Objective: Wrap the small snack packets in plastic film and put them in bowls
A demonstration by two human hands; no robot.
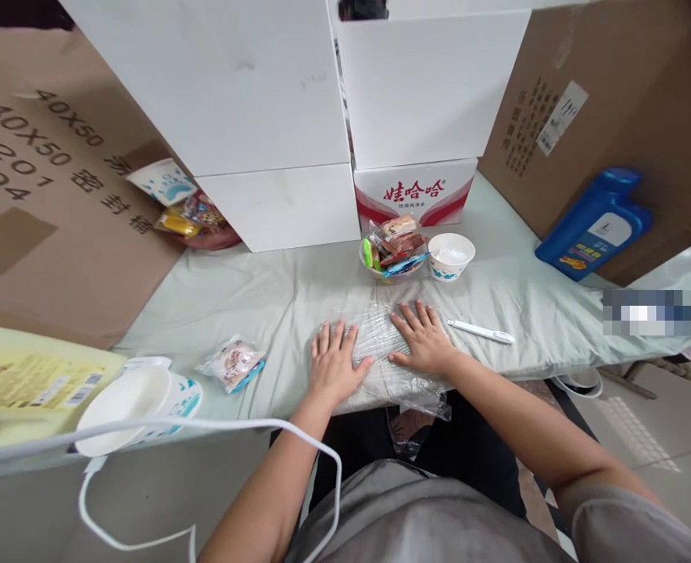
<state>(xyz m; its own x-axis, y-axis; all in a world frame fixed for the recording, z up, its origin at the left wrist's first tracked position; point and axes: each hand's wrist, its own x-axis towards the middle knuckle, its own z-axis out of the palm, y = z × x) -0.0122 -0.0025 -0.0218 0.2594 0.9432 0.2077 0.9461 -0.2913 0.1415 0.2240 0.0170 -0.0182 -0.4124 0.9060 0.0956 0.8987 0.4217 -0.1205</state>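
Note:
A sheet of clear plastic film [377,344] lies on the pale green cloth, its crumpled end hanging over the front edge. My left hand [334,363] rests flat at the film's left side, fingers spread. On the right, my right hand [421,340] presses down with fingers apart. A white slim utility knife [481,331] lies just right of it. Beyond the hands stand a bowl of wrapped snacks [397,249] and a paper cup [451,256] with something white inside. Left of my left hand sits a small wrapped snack [235,365].
White boxes [287,207] and a red-and-white carton [414,191] stand behind. Cardboard boxes [58,195] flank both sides. A blue bottle [595,223] leans at right. A yellow jug [34,383] and a paper bowl [140,407] lie at left, where a white cable [222,424] crosses.

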